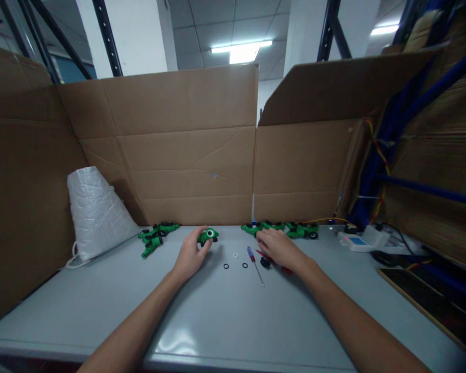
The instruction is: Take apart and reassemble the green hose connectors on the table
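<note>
My left hand (192, 252) is closed around a green plastic fitting (207, 236), its round end with a white ring facing me, just above the table. Farther right, my right hand (275, 245) reaches down with its fingers bent and pressed together beside a row of green fittings (297, 229). Its fingertips are partly hidden, and what they grip cannot be made out. Under that hand show parts of a red-handled tool (287, 271) and a black cap (265, 262). Between the hands lie a screwdriver (256, 266), two black rings (245, 265) and a white ring (236, 255).
Several more green fittings (155, 239) lie at the back left, beside a white wrapped bundle (97, 215). Cardboard walls (190, 155) enclose the grey table (202, 321). At the right are a power strip (363, 241), cables and a blue metal frame (376, 155).
</note>
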